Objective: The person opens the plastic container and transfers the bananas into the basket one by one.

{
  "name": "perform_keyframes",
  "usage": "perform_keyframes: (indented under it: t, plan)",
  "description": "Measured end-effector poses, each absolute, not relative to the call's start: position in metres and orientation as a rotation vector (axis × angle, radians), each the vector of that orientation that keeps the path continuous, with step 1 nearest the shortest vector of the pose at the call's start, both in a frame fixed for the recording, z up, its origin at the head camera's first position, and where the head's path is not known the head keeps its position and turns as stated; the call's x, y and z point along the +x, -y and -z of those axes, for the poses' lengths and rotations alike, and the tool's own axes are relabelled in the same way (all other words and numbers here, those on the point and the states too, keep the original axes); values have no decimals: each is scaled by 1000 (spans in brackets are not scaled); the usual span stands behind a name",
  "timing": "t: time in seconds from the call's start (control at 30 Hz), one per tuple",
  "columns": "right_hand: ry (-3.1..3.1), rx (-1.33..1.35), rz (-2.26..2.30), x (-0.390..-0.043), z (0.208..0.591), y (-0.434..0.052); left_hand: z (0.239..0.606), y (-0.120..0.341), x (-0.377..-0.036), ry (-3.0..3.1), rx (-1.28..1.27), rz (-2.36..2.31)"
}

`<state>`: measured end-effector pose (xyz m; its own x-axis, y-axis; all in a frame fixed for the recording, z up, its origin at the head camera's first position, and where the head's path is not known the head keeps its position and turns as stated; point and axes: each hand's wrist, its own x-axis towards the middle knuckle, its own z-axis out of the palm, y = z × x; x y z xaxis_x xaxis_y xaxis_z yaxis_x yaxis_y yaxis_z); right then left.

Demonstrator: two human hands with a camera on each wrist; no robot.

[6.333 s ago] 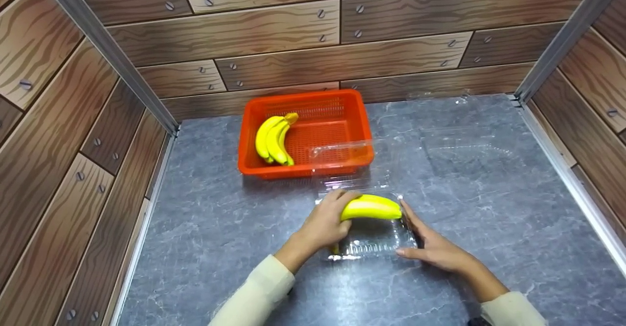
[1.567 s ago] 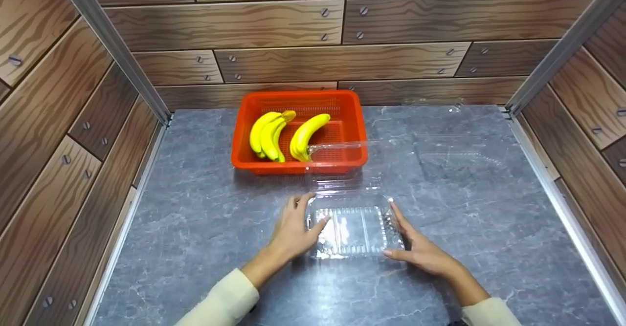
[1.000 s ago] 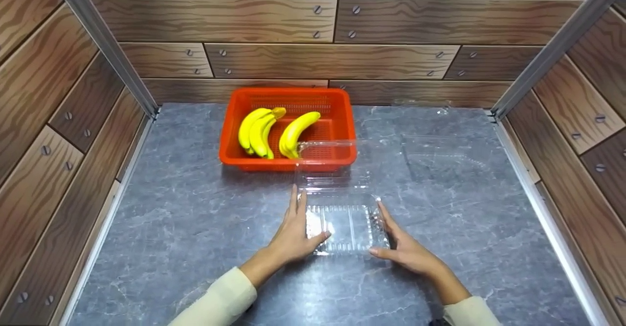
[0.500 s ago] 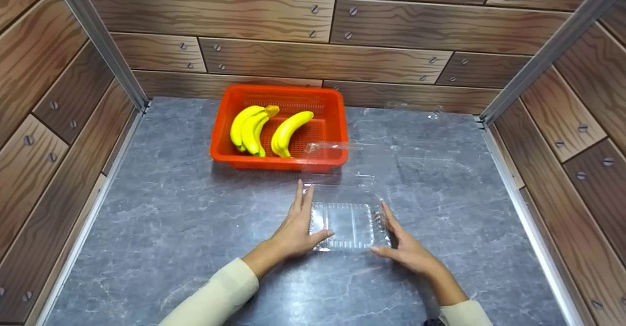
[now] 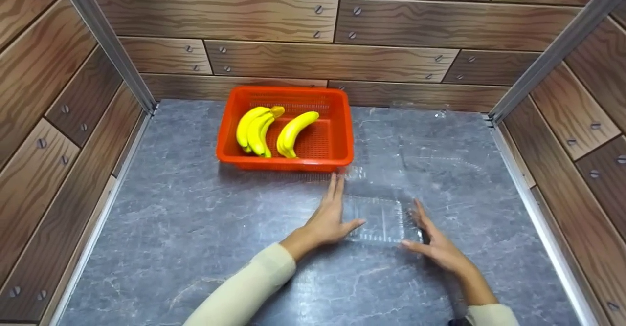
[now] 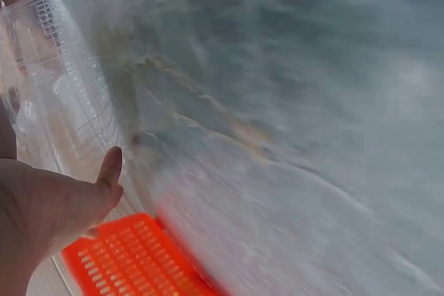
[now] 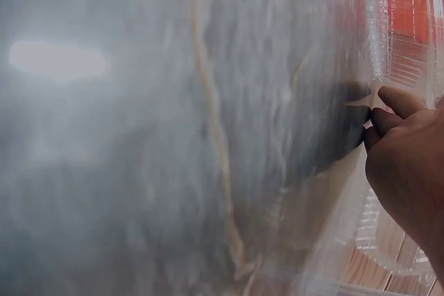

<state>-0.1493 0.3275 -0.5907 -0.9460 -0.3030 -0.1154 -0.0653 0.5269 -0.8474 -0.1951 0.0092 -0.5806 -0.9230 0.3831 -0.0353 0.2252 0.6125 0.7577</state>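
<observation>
Lying flat on the grey marble-patterned counter (image 5: 195,228), between both hands, a clear plastic clamshell container (image 5: 379,213), just in front of the orange basket (image 5: 342,145). Resting against the container's 9 o'clock edge, the left hand (image 5: 328,218), fingers straight and pointing toward 12 o'clock, thumb spread across the near corner, gripping nothing. Lying along the 3 o'clock edge, the right hand (image 5: 433,240), fingers straight and relaxed, likewise holding nothing, only touching the plastic.

Showing in the head view alone, three yellow bananas (image 5: 271,130) inside the basket, at 11 o'clock from the container, two nested together and one just beside them. Showing too, farther off at 1 o'clock, another clear plastic piece (image 5: 440,162) lying flat, faint against the stone.

Blurring heavily in the left wrist view, yet giving a close look at the left palm and thumb (image 6: 111,171) beside the ribbed clear wall (image 6: 62,102), with a corner of orange mesh (image 6: 132,261) below. Giving, in the right wrist view, the right fingertips (image 7: 399,98) touching the ribbed rim (image 7: 378,46), orange glowing through the plastic.

Enclosing the counter on three sides, wood-grain panels (image 5: 274,18) dotted with screw heads, with metal rails (image 5: 105,47) running down the corners.
</observation>
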Motion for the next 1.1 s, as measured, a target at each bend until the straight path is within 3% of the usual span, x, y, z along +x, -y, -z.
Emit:
perform_keyframes:
  t: [1.1]
  plan:
    - [-2390,-255,1593,-172,592,-356,562,-66,-266,-2739,246,-1166]
